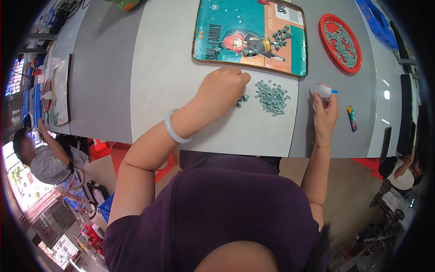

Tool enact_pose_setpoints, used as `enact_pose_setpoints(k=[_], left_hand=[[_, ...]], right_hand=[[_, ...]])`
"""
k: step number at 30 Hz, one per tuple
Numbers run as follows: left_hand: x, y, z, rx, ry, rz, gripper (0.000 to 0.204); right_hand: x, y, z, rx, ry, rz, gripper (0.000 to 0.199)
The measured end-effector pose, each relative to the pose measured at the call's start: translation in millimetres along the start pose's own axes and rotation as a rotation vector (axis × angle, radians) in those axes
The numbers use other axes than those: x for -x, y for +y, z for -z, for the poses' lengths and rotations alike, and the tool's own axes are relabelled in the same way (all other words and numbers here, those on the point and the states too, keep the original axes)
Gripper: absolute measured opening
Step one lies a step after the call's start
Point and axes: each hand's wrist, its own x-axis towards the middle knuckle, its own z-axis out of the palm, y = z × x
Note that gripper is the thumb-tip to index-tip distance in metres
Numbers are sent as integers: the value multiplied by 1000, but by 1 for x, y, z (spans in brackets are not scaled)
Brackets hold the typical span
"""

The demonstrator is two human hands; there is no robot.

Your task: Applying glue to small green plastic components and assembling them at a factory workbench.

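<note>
My left hand [222, 88] is over the white middle of the table, its fingers closed in a pinch. What they hold, if anything, is hidden. A few small grey-green pieces [242, 100] lie right beside its fingers, and a larger loose pile of the same pieces [272, 98] is spread to the right. My right hand [324, 115] grips a small white squeeze bottle [322, 90] with a blue needle tip pointing right. Beyond my left hand lies a rimmed tray [195, 50] with a teal and orange printed picture, and clusters of dark grey-green pieces rest on it.
A red round plate [325, 43] of grey-green pieces stands at the far right. Nearer are a small colourful tube [352, 119] and a dark phone-like slab [385, 143]. Another tray [63, 90] lies far left, with a seated person [54, 158] beside it. Someone else sits at the right edge.
</note>
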Motion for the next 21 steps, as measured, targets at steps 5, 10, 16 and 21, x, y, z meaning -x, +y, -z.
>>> enact_pose_setpoints(k=[5, 10, 16, 21], left_hand=[[13, 9, 16, 653, 44, 137, 13], [39, 33, 12, 1554, 65, 412, 10], [47, 51, 14, 1485, 207, 423, 16], [48, 52, 16, 1313, 239, 339, 22]], right_hand=[[22, -16, -7, -287, -104, 86, 33], [55, -55, -7, -649, -561, 33, 28], [65, -73, -7, -147, -327, 295, 33], [64, -83, -9, 186, -46, 576, 39]])
